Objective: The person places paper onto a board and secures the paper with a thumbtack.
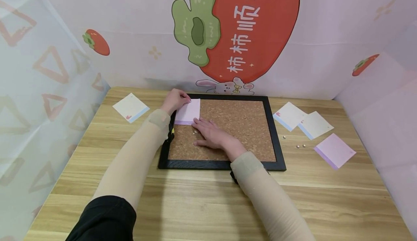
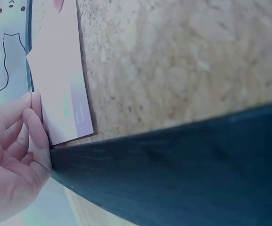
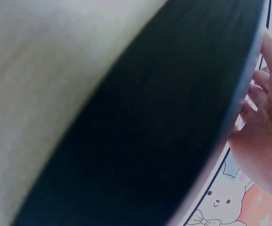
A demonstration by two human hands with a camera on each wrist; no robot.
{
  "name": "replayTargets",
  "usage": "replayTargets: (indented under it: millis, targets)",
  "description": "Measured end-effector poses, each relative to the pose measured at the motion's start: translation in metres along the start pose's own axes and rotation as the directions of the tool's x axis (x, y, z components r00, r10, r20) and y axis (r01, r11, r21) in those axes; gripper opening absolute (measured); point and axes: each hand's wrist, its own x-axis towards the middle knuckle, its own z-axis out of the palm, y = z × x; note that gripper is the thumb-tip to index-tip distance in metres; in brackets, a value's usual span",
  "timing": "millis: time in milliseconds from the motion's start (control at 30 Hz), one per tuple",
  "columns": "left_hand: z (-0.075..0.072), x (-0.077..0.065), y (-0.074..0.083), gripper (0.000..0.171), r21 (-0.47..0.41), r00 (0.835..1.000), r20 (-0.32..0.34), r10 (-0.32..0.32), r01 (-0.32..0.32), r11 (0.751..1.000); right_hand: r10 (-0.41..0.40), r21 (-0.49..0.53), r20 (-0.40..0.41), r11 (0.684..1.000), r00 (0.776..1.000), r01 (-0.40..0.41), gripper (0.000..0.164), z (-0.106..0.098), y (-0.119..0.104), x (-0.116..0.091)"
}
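we see the pink note (image 1: 188, 112) in the upper left corner of the cork board (image 1: 241, 128). our left hand (image 1: 174, 101) bends its fingers near the note's top edge; we cannot tell whether it grips anything. our right hand (image 1: 213, 134), fingers extended, grasping nothing, touches its lower right corner. three tiny silver pieces (image 1: 298, 146) lie on the surface (image 1: 192, 204).

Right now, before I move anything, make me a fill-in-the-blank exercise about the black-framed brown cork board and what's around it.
1. On the black-framed brown cork board, the square pink paper note lies at the upper ____ corner.
2. The hand nearer the cork's middle is the person's ____ one.
3. Right of the board, ____ small round silvery pieces lie on the light wood-grain table.
4. Left of the board lies a square white paper note with a ____ band along one edge.

Missing words: left; right; three; blue.
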Motion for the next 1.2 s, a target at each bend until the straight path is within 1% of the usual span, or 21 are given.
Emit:
replayTargets:
  millis: [233,500,800,1200]
  targets:
    - [-0.0010,-0.0017,0.0030,0.023,0.017,1.000,-0.007,-0.011,0.011,1.000,0.002,0.005,-0.001,1.000,1.000,-0.002,0.075,0.0001,0.0001,0.0004]
    - [0.0021,-0.0002,0.0040,0.023,0.049,0.999,-0.016,-0.041,0.041,0.998,0.004,0.011,0.000,1.000,1.000,-0.004,0.075,-0.0004,-0.0002,-0.0002]
    - [0.0021,0.0000,0.0052,0.024,0.088,0.999,-0.036,-0.014,0.017,0.996,0.001,0.016,0.002,1.000,1.000,-0.001,0.075,0.0001,0.0001,0.0003]
    - [0.0008,-0.0013,0.0093,0.023,0.114,0.999,-0.036,-0.017,0.021,0.993,-0.010,0.004,-0.009,1.000,1.000,0.010,0.075,0.0010,-0.0005,-0.0008]
